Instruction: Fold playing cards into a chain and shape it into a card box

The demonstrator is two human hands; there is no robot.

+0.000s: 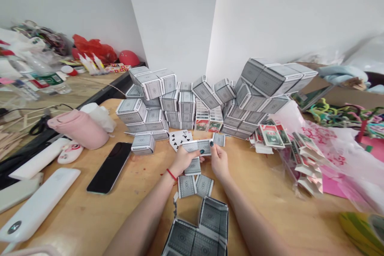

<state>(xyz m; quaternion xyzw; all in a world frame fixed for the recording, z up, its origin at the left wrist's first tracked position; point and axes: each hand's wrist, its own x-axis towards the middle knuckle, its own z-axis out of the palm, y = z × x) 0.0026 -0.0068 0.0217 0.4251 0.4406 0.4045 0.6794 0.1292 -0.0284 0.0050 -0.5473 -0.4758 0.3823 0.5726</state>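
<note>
My left hand [183, 161] is closed on a strip of grey-backed playing cards [190, 146], its thumb lying over the front. At the strip's right end, my right hand [220, 162] pinches the edge between thumb and fingers. Just behind the strip lie face-up club cards [177, 137]. Below my left hand is a small card stack [192, 168], with two face-down cards [187, 186] nearer to me. Closest to my body stands an open structure made of cards [196, 236], between my forearms.
Stacked card blocks [186, 104] line the table's back, rising at both sides. On the left are a black phone [110, 168], a white power bank [40, 204] and a pink pouch [79, 128]. Opened card boxes [307, 164] and pink plastic [345, 148] lie right; yellow tape [357, 228] sits front right.
</note>
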